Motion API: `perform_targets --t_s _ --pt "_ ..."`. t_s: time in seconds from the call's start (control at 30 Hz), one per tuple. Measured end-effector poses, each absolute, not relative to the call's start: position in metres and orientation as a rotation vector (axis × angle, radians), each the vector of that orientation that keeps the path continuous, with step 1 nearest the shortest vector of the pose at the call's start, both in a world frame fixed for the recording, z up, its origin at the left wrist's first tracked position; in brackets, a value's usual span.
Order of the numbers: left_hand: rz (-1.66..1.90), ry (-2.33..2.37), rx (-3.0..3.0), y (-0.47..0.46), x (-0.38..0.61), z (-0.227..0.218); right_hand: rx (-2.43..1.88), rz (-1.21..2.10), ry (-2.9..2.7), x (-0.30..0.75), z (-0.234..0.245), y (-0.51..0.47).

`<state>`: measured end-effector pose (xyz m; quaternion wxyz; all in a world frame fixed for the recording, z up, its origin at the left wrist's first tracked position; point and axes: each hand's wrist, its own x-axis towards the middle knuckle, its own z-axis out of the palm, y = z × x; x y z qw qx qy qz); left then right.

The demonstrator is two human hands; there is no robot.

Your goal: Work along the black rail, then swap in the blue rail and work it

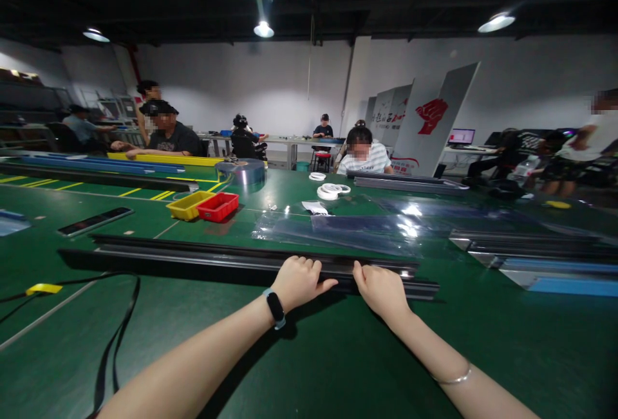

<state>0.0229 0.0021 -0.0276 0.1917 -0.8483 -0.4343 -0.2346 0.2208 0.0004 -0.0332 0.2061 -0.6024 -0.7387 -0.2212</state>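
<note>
Left forearm nearest, wristband on it; left hand curled over a long black profile, thumb jutting right; right hand closed over it too, near its right end, fingertips hidden; profile lies across the green table, before clear film; looks stiff, fairly light, perhaps slippery; likely best held by its long edges, hands wider apart.

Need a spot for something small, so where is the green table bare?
Bare green table shows between the left forearm and right forearm, and right of the latter, nearer than the blue-faced profile. Another patch lies between the black strap and left forearm. It is crowded beyond the black profile: clear film, white rings, red bin, yellow bin.
</note>
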Motion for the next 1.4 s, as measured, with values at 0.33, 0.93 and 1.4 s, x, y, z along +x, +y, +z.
perform_targets --t_s 0.33,0.93,1.4 --pt "-0.641 -1.122 -2.365 0.002 0.020 -0.026 -1.728 -0.633 -2.025 0.241 -0.035 0.001" --pt "-0.672 -1.165 -2.315 -0.001 0.035 -0.035 -1.711 -0.631 -2.058 0.235 -0.029 -0.001" --pt "-0.691 -1.152 -2.324 0.001 0.033 -0.036 -1.636 -0.620 -2.084 0.222 -0.032 0.002"
